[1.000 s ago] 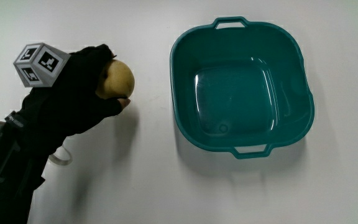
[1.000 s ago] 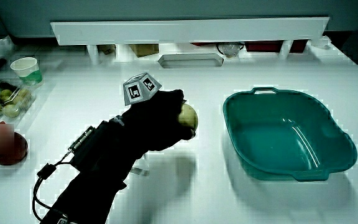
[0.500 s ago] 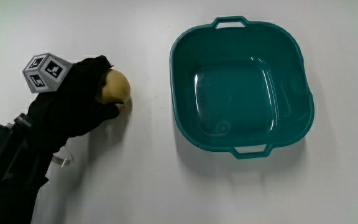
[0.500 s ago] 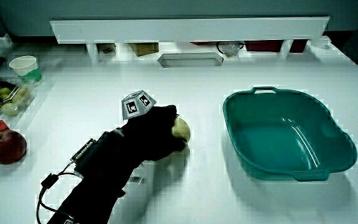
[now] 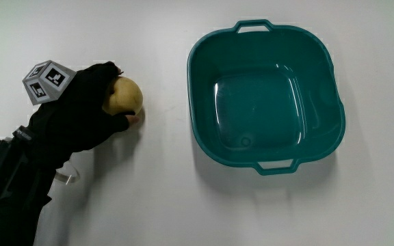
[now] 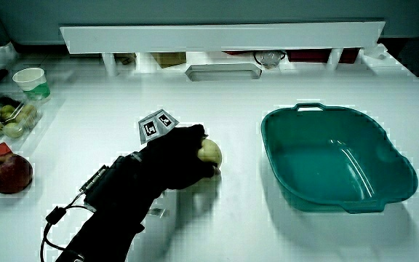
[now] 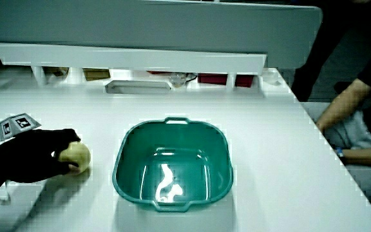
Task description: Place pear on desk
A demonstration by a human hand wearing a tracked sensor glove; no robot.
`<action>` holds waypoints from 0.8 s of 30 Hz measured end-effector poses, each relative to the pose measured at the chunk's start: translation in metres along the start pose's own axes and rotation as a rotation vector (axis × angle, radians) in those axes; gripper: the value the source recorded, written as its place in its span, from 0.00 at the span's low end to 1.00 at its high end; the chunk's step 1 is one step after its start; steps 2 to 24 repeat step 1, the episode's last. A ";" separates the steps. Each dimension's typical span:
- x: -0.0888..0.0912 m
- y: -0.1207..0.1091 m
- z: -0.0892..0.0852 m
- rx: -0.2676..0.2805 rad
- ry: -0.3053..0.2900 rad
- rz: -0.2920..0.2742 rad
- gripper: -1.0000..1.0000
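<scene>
A yellow-green pear (image 5: 123,96) (image 6: 210,151) (image 7: 78,154) rests on the white desk (image 5: 149,198) beside the teal basin (image 5: 266,92). The gloved hand (image 5: 81,116) (image 6: 172,156) (image 7: 34,156) lies over the pear with its fingers curled around it, covering about half of it. A patterned cube (image 5: 46,80) (image 6: 157,124) sits on the back of the hand. The pear seems to touch the desk, with almost no gap below it in both side views.
The teal basin (image 6: 338,159) (image 7: 171,164) holds nothing. At the table's edge in a side view lie a red apple (image 6: 6,175), a tray of small fruit (image 6: 6,116) and a paper cup (image 6: 32,81). A low white partition (image 6: 224,35) (image 7: 131,58) runs along the table.
The hand has come down with the pear from a little above the desk onto the desk surface. The basin has not moved.
</scene>
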 end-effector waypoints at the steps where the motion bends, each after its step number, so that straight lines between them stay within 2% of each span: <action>1: 0.001 -0.004 0.001 0.000 0.010 0.023 0.17; 24: 0.001 -0.004 0.001 0.000 0.010 0.023 0.17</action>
